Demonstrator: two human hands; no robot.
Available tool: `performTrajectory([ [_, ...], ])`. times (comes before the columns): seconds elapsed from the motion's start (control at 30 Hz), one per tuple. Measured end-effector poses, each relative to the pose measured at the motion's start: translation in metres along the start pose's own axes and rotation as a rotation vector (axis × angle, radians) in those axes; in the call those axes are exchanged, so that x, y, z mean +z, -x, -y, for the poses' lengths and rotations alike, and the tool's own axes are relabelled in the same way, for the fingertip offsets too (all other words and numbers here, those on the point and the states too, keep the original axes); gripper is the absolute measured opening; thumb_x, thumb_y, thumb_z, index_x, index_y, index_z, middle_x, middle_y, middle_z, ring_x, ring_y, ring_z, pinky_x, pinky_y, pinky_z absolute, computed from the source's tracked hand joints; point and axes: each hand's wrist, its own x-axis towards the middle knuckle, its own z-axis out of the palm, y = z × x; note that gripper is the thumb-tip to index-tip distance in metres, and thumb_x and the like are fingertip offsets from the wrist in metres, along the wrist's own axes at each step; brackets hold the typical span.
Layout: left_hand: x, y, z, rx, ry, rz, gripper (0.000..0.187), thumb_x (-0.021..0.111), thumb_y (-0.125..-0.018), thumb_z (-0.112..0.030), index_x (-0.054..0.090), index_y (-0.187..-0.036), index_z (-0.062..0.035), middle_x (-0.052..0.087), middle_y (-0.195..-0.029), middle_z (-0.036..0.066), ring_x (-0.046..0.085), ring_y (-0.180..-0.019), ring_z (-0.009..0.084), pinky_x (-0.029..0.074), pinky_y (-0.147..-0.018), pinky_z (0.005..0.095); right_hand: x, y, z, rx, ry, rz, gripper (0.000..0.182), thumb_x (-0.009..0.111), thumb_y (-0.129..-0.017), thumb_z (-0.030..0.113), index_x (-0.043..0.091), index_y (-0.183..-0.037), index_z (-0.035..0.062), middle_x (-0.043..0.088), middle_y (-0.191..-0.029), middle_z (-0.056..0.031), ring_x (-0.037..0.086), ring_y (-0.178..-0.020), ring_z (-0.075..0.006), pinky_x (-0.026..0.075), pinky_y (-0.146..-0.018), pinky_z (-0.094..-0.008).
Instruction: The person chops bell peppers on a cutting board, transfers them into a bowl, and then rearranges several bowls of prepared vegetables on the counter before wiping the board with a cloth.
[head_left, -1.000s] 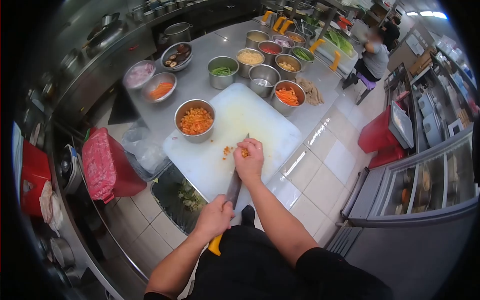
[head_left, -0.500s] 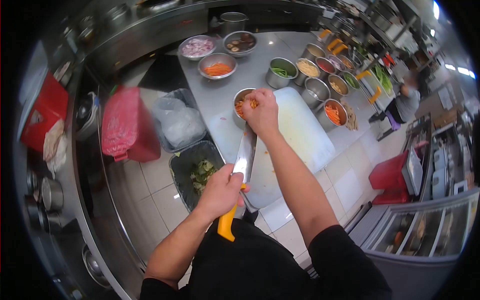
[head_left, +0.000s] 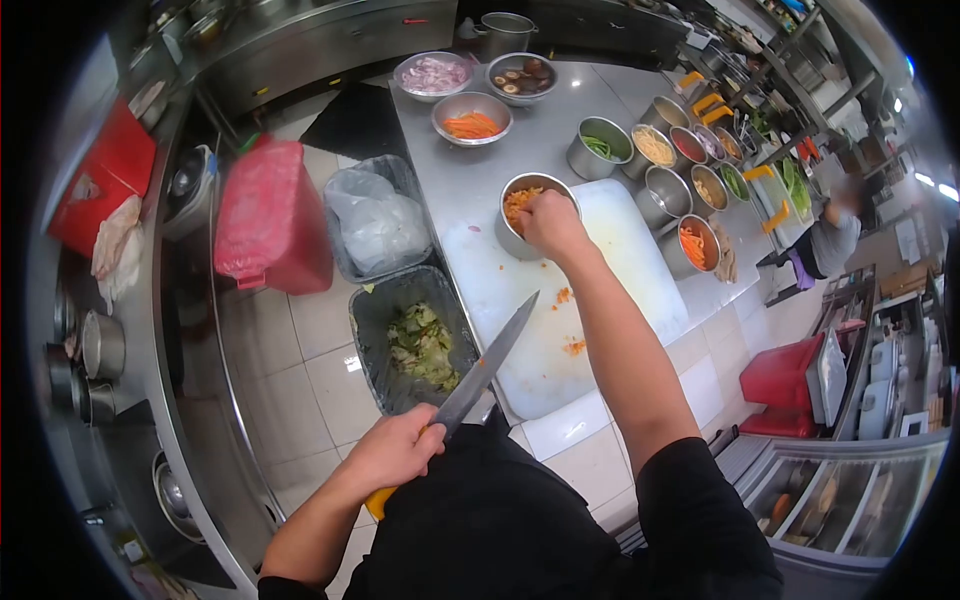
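Note:
My left hand [head_left: 397, 448] is closed round the yellow handle of a large kitchen knife [head_left: 485, 372], held low near my apron. The blade points up and away, over the near left edge of a white cutting board [head_left: 630, 290]. At the far end of the board stands a steel pot [head_left: 518, 243] with chopped orange carrot [head_left: 518, 205] inside. My right hand [head_left: 553, 227] reaches over the pot's near right rim with curled fingers down at the carrot. The fingertips are hidden, so what they hold does not show. Small carrot bits [head_left: 573, 347] are scattered on the board.
Bowls of carrot strips [head_left: 472, 125], chopped onion [head_left: 433, 75] and mushrooms [head_left: 522, 78] stand at the back. Several steel pots line the right, one with carrot slices [head_left: 697, 247]. A bin of scraps [head_left: 415, 345] is left of the table. A person [head_left: 832, 230] is far right.
My right hand has gone down into the pot; earlier it held chopped carrot above it. My left hand has drawn the knife back toward my body, away from the pot. The camera view has shifted.

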Motion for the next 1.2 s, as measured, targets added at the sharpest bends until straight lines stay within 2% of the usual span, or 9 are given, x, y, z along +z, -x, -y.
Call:
performTrajectory([
  [0.1, 0.006, -0.01, 0.023, 0.398, -0.474, -0.381, 0.03, 0.062, -0.098, -0.022, 0.066, -0.123, -0.0068, 0.071, -0.092, 0.021, 0.07, -0.079, 0.0357, 0.056, -0.075, 0.0427, -0.007, 0.012, -0.005, -0.175, -0.094, -0.339, 0.021, 0.063, -0.092, 0.016, 0.076, -0.096, 0.0003, 0.069, -0.099, -0.0276, 0.067, -0.1, -0.0412, 0.054, -0.091, -0.0463],
  [0.17, -0.007, -0.001, 0.007, 0.262, -0.518, -0.41, 0.037, 0.062, -0.098, -0.025, 0.064, -0.132, -0.0116, 0.068, -0.094, 0.021, 0.068, -0.088, 0.0388, 0.055, -0.08, 0.048, -0.022, 0.024, -0.012, -0.178, -0.235, -0.526, 0.017, 0.064, -0.092, 0.013, 0.075, -0.098, 0.0007, 0.07, -0.091, -0.0251, 0.068, -0.095, -0.0399, 0.055, -0.087, -0.0458],
  [0.37, -0.027, -0.011, 0.001, 0.223, -0.696, -0.622, 0.043, 0.067, -0.095, -0.025, 0.064, -0.136, -0.0145, 0.061, -0.092, 0.024, 0.067, -0.075, 0.0448, 0.056, -0.069, 0.0523, -0.033, 0.079, -0.062, 0.171, -0.38, -0.329, 0.019, 0.065, -0.093, 0.013, 0.074, -0.102, -0.0013, 0.073, -0.102, -0.0195, 0.072, -0.092, -0.0299, 0.056, -0.082, -0.0407],
  [0.47, -0.03, -0.023, -0.01, 0.171, -0.742, -0.629, 0.041, 0.067, -0.095, -0.025, 0.065, -0.135, -0.0141, 0.062, -0.094, 0.024, 0.067, -0.076, 0.0444, 0.056, -0.071, 0.0523, 0.014, 0.083, -0.076, 0.062, -0.331, -0.242, 0.016, 0.064, -0.092, 0.012, 0.073, -0.097, 0.001, 0.069, -0.102, -0.021, 0.067, -0.092, -0.0382, 0.055, -0.086, -0.0455],
  [0.67, 0.001, -0.039, 0.003, 0.152, -0.825, -0.6, 0.046, 0.065, -0.097, -0.027, 0.061, -0.141, -0.0161, 0.062, -0.098, 0.024, 0.068, -0.076, 0.0427, 0.056, -0.071, 0.0524, 0.064, 0.075, -0.08, -0.26, -0.077, -0.273, 0.017, 0.062, -0.09, 0.011, 0.075, -0.096, 0.0009, 0.067, -0.101, -0.0186, 0.062, -0.099, -0.0385, 0.053, -0.091, -0.0455],
  [0.77, 0.024, -0.038, 0.003, 0.173, -0.778, -0.571, 0.048, 0.068, -0.094, -0.026, 0.062, -0.141, -0.0159, 0.063, -0.095, 0.023, 0.068, -0.077, 0.0416, 0.056, -0.07, 0.0505, 0.042, 0.098, -0.088, -0.278, -0.153, -0.084, 0.017, 0.064, -0.089, 0.009, 0.075, -0.097, -0.001, 0.069, -0.102, -0.0184, 0.062, -0.1, -0.0371, 0.052, -0.092, -0.045],
  [0.87, 0.031, -0.034, 0.001, 0.216, -0.758, -0.502, 0.048, 0.071, -0.093, -0.026, 0.063, -0.14, -0.0189, 0.064, -0.094, 0.019, 0.067, -0.078, 0.0384, 0.056, -0.07, 0.0484, 0.031, 0.116, -0.111, -0.323, -0.19, -0.211, 0.017, 0.063, -0.089, 0.007, 0.075, -0.098, -0.0009, 0.069, -0.102, -0.0198, 0.062, -0.1, -0.0393, 0.051, -0.093, -0.0463],
  [1.07, 0.013, -0.046, -0.007, 0.272, -0.791, -0.532, 0.045, 0.072, -0.093, -0.027, 0.065, -0.137, -0.0213, 0.063, -0.095, 0.017, 0.067, -0.081, 0.0373, 0.056, -0.072, 0.047, 0.039, 0.12, -0.14, 0.068, 0.013, -0.385, 0.017, 0.058, -0.088, 0.003, 0.073, -0.097, -0.0023, 0.066, -0.102, -0.0255, 0.061, -0.101, -0.044, 0.052, -0.093, -0.0478],
  [1.2, -0.019, -0.081, -0.015, 0.357, -0.858, -0.555, 0.045, 0.071, -0.093, -0.025, 0.065, -0.137, -0.0212, 0.062, -0.093, 0.018, 0.066, -0.08, 0.0387, 0.055, -0.072, 0.0469, 0.04, 0.131, -0.114, -0.11, -0.129, -0.127, 0.018, 0.058, -0.087, 0.001, 0.072, -0.096, -0.0038, 0.066, -0.105, -0.0264, 0.06, -0.102, -0.0441, 0.051, -0.093, -0.0495],
])
